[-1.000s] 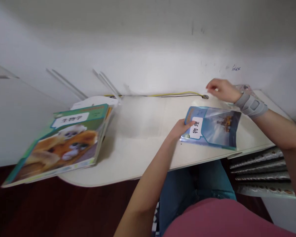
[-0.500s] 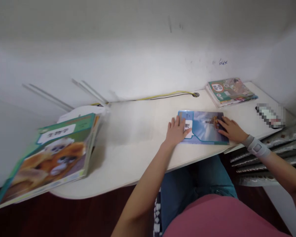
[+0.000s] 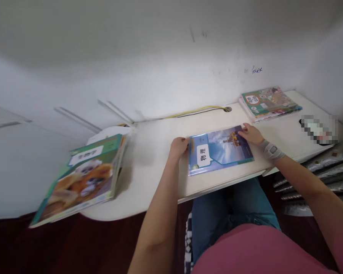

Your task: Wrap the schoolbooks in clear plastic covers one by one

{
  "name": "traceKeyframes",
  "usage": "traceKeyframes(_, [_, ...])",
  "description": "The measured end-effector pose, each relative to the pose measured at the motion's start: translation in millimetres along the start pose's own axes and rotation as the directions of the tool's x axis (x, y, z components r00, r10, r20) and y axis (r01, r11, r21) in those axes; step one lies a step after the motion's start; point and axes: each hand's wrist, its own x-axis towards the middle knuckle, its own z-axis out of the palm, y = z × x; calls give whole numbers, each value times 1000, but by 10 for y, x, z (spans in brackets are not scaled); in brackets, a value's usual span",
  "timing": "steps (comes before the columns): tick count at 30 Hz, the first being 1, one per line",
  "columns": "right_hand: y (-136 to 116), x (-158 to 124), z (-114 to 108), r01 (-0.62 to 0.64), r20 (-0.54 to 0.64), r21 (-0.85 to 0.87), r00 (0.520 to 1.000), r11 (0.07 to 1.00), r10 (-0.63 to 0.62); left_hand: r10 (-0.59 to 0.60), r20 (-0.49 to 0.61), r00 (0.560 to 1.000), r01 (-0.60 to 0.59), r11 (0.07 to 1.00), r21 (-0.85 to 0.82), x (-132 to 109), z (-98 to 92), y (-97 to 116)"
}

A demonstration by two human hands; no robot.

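A blue physics textbook [image 3: 220, 150] in a glossy cover lies sideways, just in front of me at the desk's near edge. My left hand [image 3: 180, 147] is closed at its left edge, with the fingertips partly hidden. At the upper right corner, my right hand [image 3: 252, 134] pinches the cover, thumb on top and fingers behind. Whether the textbook touches the desk or is slightly raised, I cannot tell.
On the left, a stack of biology textbooks [image 3: 85, 179] overhangs the desk edge. Another book stack [image 3: 270, 102] sits at the back right, near a blurred phone-like object [image 3: 317, 129]. Cables [image 3: 194, 110] run along the wall into a hole in the white desk [image 3: 151, 171].
Both hands have gone from lying flat on the textbook to gripping its edges. The textbook has shifted left and turned slightly, its right end swinging away from me.
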Motion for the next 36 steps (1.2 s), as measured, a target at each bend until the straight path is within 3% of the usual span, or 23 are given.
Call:
traceKeyframes(4, [20,342,-66,-82,28,-8,996,997,82,-12,-21,1000,13,1000,24,148,41,73])
traceKeyframes(8, [27,500,-95,-129,34,-12,991,992,129,6,-88,996,-1,999,52,210,95,216])
traceKeyframes(18, [-335,473,150,-188,-99,-89,979,978,180,-4,-269,963,42,990,138,6,276,382])
traceKeyframes(24, [-364,499,246,-160,-120,-154,983,975,142,7,-286,958,34,990,140,-1,266,392])
traceKeyframes(28, [-352,520,248,-152,-118,-168,984,974,133,159,-313,936,-80,965,251,-154,204,520])
traceKeyframes(32, [-347,511,258,-142,-117,-168,985,975,124,379,-158,912,-298,875,383,-435,343,674])
traceKeyframes(36, [-323,527,143,-138,-97,-170,988,976,123,356,-13,934,-322,859,397,-578,614,677])
